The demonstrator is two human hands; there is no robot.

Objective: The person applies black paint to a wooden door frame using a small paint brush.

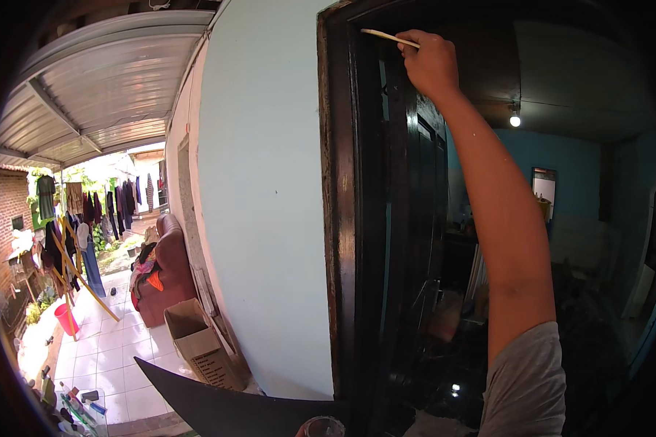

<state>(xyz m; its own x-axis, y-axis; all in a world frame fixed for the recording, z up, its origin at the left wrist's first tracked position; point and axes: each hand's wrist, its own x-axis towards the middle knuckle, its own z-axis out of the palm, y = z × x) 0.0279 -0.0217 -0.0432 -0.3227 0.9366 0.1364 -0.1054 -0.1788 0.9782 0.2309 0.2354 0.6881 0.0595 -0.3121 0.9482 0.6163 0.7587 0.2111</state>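
Note:
Raised high at the upper right, my right hand [431,62] is closed around a thin pale stick [392,38], slim like a paintbrush handle. The stick's left end meets or nearly meets the top inner part of a dark, glossy door frame [350,182]; I cannot tell if they touch. At the bottom edge, a clear round cup or jar [323,428] shows only its upper part. A sliver of my left hand [299,432] grips its side, and the rest is cut off. What the cup contains is unclear.
Left of the frame stands a pale blue wall [262,182]. A dark curved panel [226,404] crosses the bottom. On the tiled porch are an open cardboard box [204,346], a reddish sofa [171,277] and a red bucket [66,319]. A dark door [426,197] stands inside the doorway.

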